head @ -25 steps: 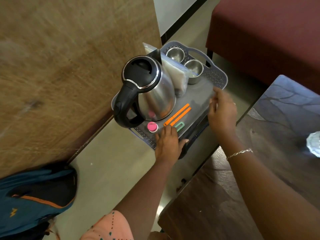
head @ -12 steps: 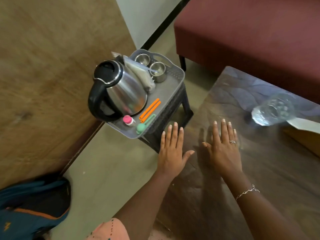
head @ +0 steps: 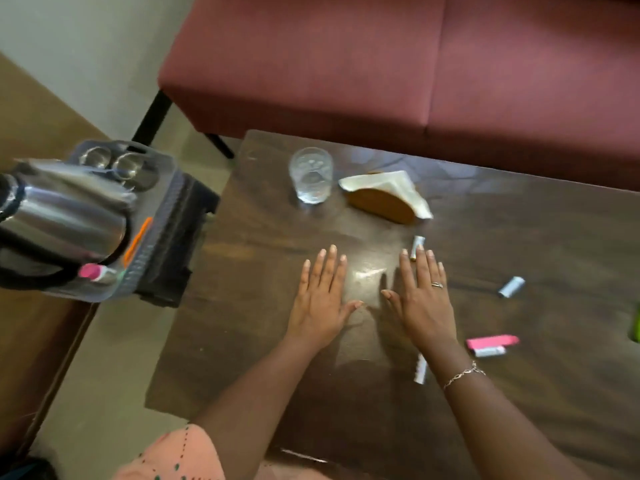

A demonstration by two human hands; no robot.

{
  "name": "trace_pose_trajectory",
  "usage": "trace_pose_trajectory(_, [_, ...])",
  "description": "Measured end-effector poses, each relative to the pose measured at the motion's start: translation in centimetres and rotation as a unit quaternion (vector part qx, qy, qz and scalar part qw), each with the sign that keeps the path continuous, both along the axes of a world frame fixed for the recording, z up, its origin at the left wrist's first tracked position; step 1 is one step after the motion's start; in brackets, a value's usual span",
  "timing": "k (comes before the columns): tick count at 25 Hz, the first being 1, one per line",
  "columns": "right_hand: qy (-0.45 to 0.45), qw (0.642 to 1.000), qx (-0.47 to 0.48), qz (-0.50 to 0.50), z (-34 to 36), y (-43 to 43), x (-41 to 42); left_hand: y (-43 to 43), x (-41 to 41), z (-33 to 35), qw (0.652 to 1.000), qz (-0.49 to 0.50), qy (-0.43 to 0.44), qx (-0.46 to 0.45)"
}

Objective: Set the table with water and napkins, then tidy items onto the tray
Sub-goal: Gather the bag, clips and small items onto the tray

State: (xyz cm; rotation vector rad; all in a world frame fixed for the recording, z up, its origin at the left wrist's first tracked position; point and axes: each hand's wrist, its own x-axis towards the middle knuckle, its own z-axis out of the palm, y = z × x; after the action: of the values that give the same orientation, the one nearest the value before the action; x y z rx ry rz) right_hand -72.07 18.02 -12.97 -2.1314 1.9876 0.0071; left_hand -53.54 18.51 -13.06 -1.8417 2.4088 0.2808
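Observation:
My left hand (head: 320,299) and my right hand (head: 424,299) lie flat and empty on the dark wooden table (head: 249,341), fingers spread. A clear glass (head: 311,174) stands at the table's far side, beside a wooden holder with a white napkin (head: 388,188). Small packets lie loose on the table: a silver one (head: 417,244) at my right fingertips, another (head: 511,286) to the right, a pink one (head: 491,342) with a white one under it, and a white stick (head: 420,370) by my right wrist. The grey tray (head: 162,216) at left carries a steel kettle (head: 59,216), two steel cups (head: 110,161) and orange sticks (head: 138,240).
The tray rests on a small dark stool (head: 183,244) left of the table. A maroon bench (head: 381,64) runs along the far side. A green object (head: 635,323) shows at the right edge. A wooden panel (head: 20,168) stands at far left.
Both hands left the tray and moved right onto the table, where they now lie flat. The view swung right, bringing the glass, napkin holder and loose packets into sight.

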Motion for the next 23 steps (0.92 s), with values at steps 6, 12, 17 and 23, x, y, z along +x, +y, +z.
trace_pose_trajectory(6, [0.005, 0.997, -0.034, -0.071, 0.6, 3.1, -10.3, -0.1, -10.7, 1.0, 0.996, -0.088, -0.001, -0.004])
trace_pose_trajectory(12, [-0.04, 0.983, -0.024, -0.178, -0.4, 8.5, -19.6, 1.5, -19.4, 0.8, 0.987, -0.155, -0.008, 0.031])
trace_pose_trajectory(17, [-0.067, 0.95, -0.035, -0.303, -1.7, 11.5, -27.4, 2.4, -23.2, 0.0, 0.978, -0.193, -0.033, 0.076])
trace_pose_trajectory(23, [-0.068, 0.914, -0.032, -0.399, -1.3, 8.0, -33.8, 2.0, -24.9, -0.9, 0.978, -0.189, 0.015, 0.09])
